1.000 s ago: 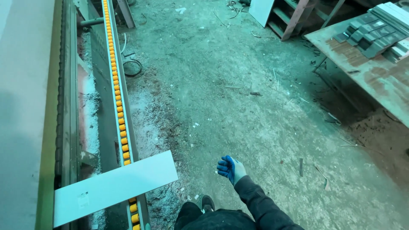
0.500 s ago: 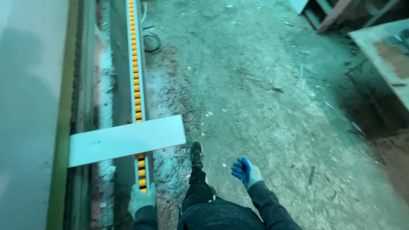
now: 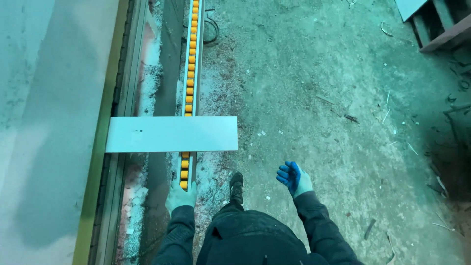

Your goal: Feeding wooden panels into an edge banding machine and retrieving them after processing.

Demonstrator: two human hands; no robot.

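A white rectangular panel (image 3: 171,134) lies crosswise over a long roller rail with orange rollers (image 3: 190,64). My left hand (image 3: 180,196), in a pale glove, rests on the near end of that rail, just below the panel. My right hand (image 3: 294,178), in a blue-palmed glove, hangs free over the floor with fingers spread and holds nothing. My dark-clad legs and one shoe (image 3: 236,186) show between the hands.
A large flat machine table (image 3: 49,122) with a yellow edge strip (image 3: 100,162) runs along the left. Sawdust and wood scraps litter the concrete floor (image 3: 319,98). A coiled cable (image 3: 212,29) lies by the rail. Wooden pallets (image 3: 444,29) stand at top right.
The view has swung left and down along the rail. My left hand has come into view and settled on the rail end. The panel now lies squarer across the rail.
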